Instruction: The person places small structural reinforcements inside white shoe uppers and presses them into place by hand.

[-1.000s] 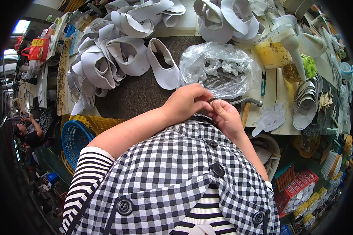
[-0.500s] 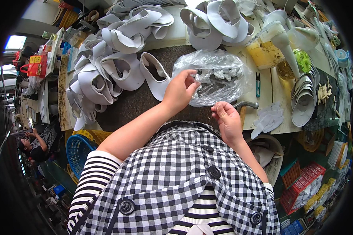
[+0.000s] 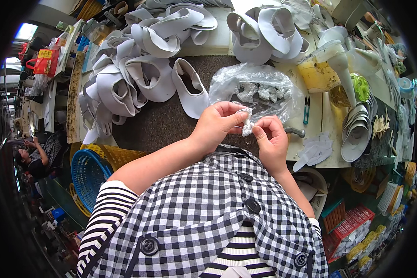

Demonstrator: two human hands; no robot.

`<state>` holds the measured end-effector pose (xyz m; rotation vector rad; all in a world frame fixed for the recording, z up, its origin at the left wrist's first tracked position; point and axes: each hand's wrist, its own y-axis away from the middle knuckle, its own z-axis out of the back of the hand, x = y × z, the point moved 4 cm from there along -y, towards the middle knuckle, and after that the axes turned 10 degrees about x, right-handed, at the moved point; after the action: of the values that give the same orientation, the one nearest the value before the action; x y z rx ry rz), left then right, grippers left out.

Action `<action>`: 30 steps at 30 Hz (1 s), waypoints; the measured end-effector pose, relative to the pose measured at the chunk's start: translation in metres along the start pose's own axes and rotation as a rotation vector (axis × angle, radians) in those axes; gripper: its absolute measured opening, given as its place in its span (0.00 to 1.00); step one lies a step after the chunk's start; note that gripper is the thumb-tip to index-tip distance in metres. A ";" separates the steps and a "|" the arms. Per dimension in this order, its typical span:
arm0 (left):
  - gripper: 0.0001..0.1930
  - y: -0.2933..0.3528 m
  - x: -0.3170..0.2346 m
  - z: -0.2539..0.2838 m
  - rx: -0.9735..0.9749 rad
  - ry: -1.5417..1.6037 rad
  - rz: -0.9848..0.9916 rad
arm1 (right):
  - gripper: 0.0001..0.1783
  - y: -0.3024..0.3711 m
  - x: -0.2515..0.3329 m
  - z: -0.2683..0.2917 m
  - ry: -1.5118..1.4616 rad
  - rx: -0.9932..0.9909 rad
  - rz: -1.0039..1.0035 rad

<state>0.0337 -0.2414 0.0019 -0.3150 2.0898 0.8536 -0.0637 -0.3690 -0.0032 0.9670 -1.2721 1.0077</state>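
Now the left hand, over at the clear bag half a second ago, is back pinching a silvery clump between both hands — the right hand meets its lower end, though whether it grips I cannot tell. So one piece is apparently out — similar clumps remain in the bag, just beyond the hands.

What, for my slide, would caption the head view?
Left hand holds a silvery clump, right hand at its edge, near a clear bag.
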 end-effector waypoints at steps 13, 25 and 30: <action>0.12 0.006 0.006 -0.005 0.026 -0.072 -0.051 | 0.05 0.008 0.001 -0.004 0.086 -0.014 0.072; 0.12 0.010 0.005 -0.003 -0.028 -0.098 -0.026 | 0.11 -0.006 0.021 0.001 0.290 0.171 0.179; 0.11 0.012 0.005 -0.006 -0.022 -0.105 -0.006 | 0.10 -0.009 0.015 0.006 0.164 0.194 0.134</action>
<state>0.0211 -0.2365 0.0065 -0.2818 1.9826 0.8719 -0.0560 -0.3761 0.0122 0.9336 -1.1291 1.3074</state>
